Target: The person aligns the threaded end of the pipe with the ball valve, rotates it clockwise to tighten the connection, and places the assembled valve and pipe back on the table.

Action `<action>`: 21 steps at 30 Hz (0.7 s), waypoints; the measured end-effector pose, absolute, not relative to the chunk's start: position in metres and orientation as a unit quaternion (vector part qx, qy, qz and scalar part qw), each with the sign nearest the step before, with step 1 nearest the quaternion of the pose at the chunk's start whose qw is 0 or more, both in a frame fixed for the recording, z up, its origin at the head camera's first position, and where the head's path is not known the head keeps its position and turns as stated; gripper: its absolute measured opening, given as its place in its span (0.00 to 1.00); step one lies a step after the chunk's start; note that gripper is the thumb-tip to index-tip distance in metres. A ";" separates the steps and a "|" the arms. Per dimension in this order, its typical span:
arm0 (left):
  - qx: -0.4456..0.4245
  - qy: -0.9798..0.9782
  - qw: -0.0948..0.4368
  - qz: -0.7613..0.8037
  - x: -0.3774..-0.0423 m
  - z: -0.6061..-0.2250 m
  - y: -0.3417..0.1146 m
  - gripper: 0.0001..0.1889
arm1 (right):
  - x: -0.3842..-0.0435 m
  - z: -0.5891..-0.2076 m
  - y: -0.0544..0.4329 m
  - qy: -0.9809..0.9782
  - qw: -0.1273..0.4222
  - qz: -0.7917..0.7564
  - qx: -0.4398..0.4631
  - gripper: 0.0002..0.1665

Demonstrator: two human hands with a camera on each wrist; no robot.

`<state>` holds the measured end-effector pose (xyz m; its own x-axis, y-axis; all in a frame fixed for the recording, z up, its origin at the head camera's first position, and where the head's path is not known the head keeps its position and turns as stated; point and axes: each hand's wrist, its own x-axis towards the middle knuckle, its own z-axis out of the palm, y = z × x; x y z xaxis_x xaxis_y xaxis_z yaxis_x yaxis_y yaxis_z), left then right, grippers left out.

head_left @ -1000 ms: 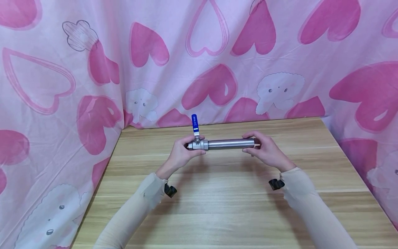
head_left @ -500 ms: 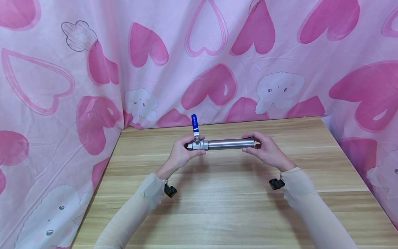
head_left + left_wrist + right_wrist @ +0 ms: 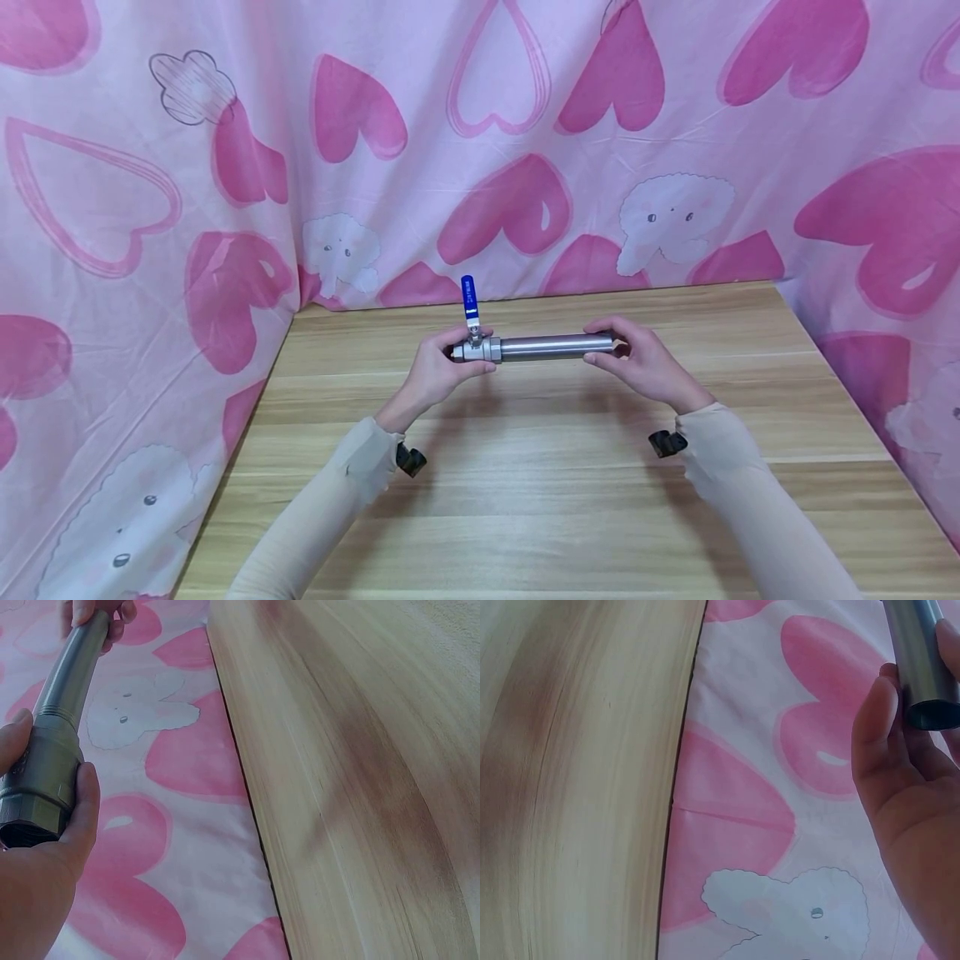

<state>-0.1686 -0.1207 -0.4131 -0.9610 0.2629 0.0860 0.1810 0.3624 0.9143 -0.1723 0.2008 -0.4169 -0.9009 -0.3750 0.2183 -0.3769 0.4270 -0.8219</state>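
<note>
A steel ball valve [image 3: 477, 349] with a blue lever handle [image 3: 469, 298] is joined to a straight metal pipe [image 3: 557, 347], held level above the table. The handle points up and away from the pipe. My left hand [image 3: 438, 365] grips the valve body, thumb along the near side and fingers behind. At the pipe's other end, my right hand [image 3: 637, 360] pinches the tube between thumb and fingers. In the right wrist view the pipe's open end [image 3: 934, 714] shows as a dark hollow. The left wrist view shows the valve's hex end [image 3: 31, 819] between thumb and fingers.
Below the hands lies a wood-grain table [image 3: 510, 500], with the hands' shadows on it. A pink heart-patterned cloth [image 3: 420, 192] hangs along the back and both sides. Small black wrist mounts [image 3: 411, 458] sit at the sleeve cuffs.
The fingers of my right hand have shifted slightly at the pipe's end. Valve, pipe and left hand stay in nearly the same place.
</note>
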 end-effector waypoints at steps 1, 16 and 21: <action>0.134 0.825 0.038 0.548 -0.169 -0.413 -0.121 0.26 | -0.172 -0.417 0.201 -0.845 0.002 0.487 0.224 0.19; 0.134 0.823 0.031 0.551 -0.168 -0.413 -0.121 0.25 | -0.174 -0.418 0.201 -0.849 -0.020 0.482 0.215 0.16; 0.143 0.826 0.027 0.545 -0.168 -0.413 -0.121 0.26 | -0.174 -0.418 0.201 -0.850 -0.031 0.480 0.213 0.14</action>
<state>-0.1684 -0.1212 -0.4129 -0.9579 0.2646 0.1115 0.2066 0.3654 0.9076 -0.1743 0.2010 -0.4176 -0.9075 -0.3919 0.1511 -0.3318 0.4482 -0.8301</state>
